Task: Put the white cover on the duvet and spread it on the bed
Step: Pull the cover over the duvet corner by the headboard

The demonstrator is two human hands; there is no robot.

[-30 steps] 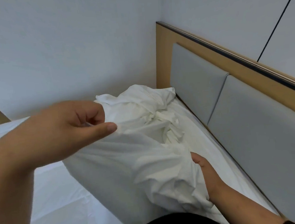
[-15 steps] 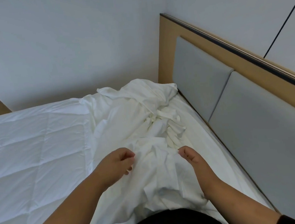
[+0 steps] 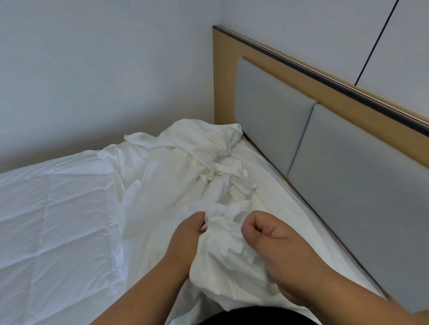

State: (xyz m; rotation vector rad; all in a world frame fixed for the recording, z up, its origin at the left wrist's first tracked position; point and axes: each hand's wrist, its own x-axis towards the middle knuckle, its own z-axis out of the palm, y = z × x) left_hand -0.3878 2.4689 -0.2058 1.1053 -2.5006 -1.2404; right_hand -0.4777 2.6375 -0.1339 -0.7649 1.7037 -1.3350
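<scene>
Both hands grip the same bunched part of the white cover [image 3: 223, 254]: the left hand [image 3: 186, 237] curls into its left side, the right hand [image 3: 276, 244] clutches its right. The crumpled cover trails away toward the headboard [image 3: 341, 152] corner, over the quilted duvet [image 3: 46, 221] spread on the bed.

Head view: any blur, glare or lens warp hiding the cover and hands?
Head view: soft, even light, no glare; wide-angle warp bends the headboard; slight softness, yet both hands, left and right, read clearly gripping the bunched cover.
</scene>
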